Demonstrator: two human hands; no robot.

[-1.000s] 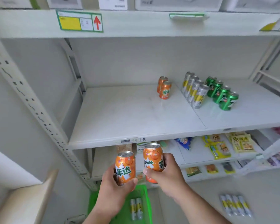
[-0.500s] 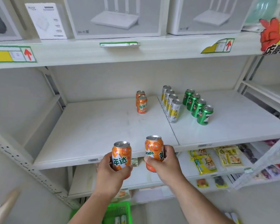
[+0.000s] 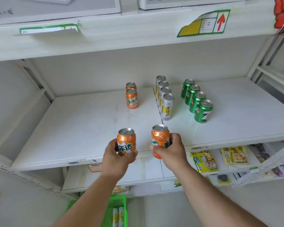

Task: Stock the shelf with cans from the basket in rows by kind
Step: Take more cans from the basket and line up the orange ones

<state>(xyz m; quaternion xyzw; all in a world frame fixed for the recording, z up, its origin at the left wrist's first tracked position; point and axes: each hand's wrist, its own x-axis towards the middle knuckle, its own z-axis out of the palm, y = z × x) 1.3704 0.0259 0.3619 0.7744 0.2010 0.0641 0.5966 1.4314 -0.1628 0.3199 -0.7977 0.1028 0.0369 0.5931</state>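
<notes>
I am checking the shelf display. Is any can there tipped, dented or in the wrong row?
Nothing stands out. The orange cans, silver cans and green cans stand upright, each kind in its own row on the shelf. No dent or spill shows.

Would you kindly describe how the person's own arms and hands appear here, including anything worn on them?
Both forearms are bare as far as the frame shows: no sleeves, gloves or watch. The left hand and right hand show no rings or bracelets, though their fingers are mostly turned away from the camera. No markings or bandages are visible on either arm.
</notes>
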